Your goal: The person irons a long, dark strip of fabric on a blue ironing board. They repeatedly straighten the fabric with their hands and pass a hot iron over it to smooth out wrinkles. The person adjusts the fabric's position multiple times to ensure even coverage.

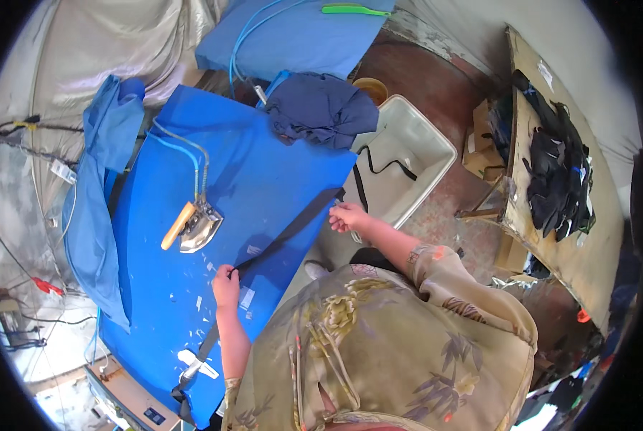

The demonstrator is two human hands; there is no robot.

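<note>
A black fabric strip (286,237) runs slantwise across the blue-covered ironing table (257,161). My left hand (226,288) pinches it over the middle of the table. My right hand (348,216) is at the strip's far end, by the table's right edge. Its fingers are closed on a small tool, perhaps thread snips, mostly hidden in the hand. Past my left wrist a dark strip (209,340) continues to the near edge, under a white piece (197,364). A steam iron (200,229) with a wooden handle rests left of the strip.
Hoses rise from the iron. A dark blue cloth bundle (321,110) lies at the far edge. Right of the table, a pale plastic tub (434,143) holds black strips. Black pieces (556,167) lie on a wooden board (604,237). White scraps (198,303) are scattered on the cover.
</note>
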